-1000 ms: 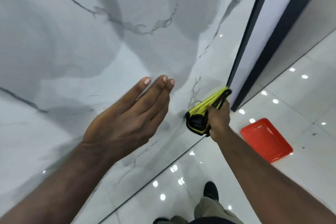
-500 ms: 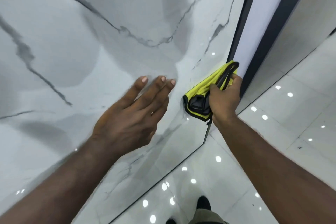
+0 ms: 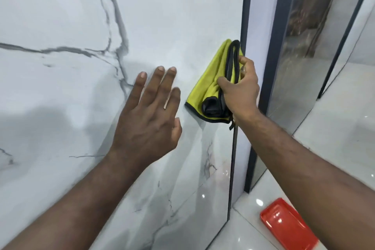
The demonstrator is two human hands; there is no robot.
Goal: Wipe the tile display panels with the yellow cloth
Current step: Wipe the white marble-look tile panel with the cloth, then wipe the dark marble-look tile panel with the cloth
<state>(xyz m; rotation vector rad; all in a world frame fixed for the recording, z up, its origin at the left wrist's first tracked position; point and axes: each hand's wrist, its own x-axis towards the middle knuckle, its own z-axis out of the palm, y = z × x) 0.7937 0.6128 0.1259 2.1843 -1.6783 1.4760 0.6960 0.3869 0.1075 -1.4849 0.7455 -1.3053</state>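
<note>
A tall white marble-look tile panel (image 3: 67, 91) with grey veins fills the left and middle of the view. My left hand (image 3: 148, 111) lies flat on it, fingers straight and spread. Just to its right, my right hand (image 3: 240, 91) grips a folded yellow cloth (image 3: 211, 79) with black edging and holds it against the panel near its right edge. Part of the cloth is hidden under my fingers.
A dark vertical frame strip (image 3: 246, 16) borders the panel on the right, with a pale panel and a second dark strip (image 3: 276, 36) beyond it. A red tray (image 3: 284, 223) lies on the glossy tiled floor (image 3: 341, 144) at the lower right.
My right hand has carried the cloth upward along the panel's right edge. My left hand stays flat on the panel. The view has tilted up, and the red tray shows again.
</note>
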